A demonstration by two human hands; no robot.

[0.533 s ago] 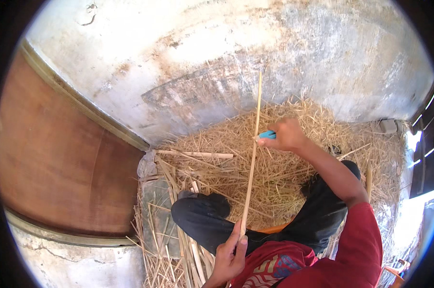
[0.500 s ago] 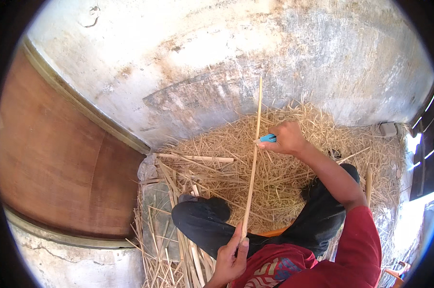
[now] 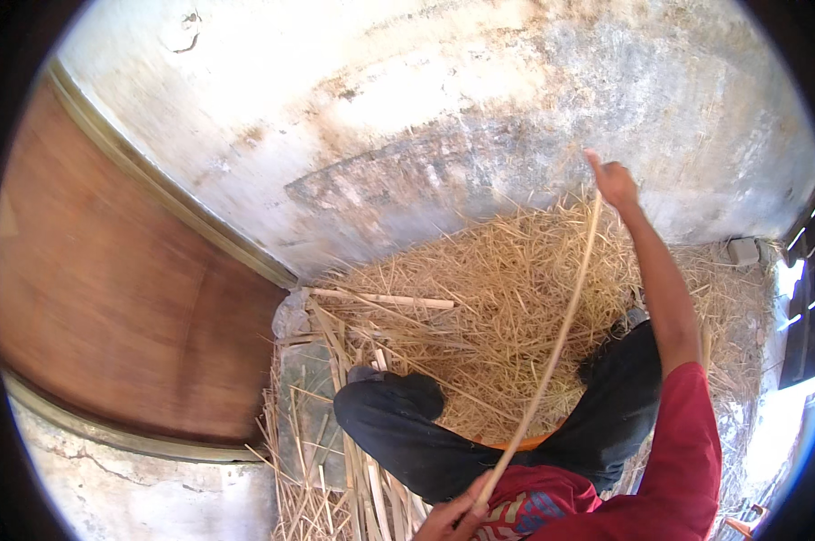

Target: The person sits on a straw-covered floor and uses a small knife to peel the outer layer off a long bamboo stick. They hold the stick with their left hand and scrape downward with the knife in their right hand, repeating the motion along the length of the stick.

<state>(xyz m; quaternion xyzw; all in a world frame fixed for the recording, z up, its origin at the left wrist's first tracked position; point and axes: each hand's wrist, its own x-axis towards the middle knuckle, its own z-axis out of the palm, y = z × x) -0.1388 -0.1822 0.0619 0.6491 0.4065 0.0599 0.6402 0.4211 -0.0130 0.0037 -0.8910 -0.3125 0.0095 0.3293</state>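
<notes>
A long, thin, pale strip, which looks like split bamboo, slants from my lap up toward the wall. Its near end is gripped in my left hand, low in the view by the red shirt. At the strip's far end is my right hand, closed with the arm stretched out. The fingers hide the blue utility knife that shows in that hand in the earlier picture; whether its blade touches the strip cannot be made out.
My crossed legs in dark trousers flank a heap of straw-like shavings. Several longer strips lie to the left. A stained wall rises ahead, with a brown wooden panel at left and a grey block at far right.
My right hand has travelled forward and right, from mid-strip to its far end. The strip has swung to the right and bows slightly. My left hand has shifted down and right, keeping its grip.
</notes>
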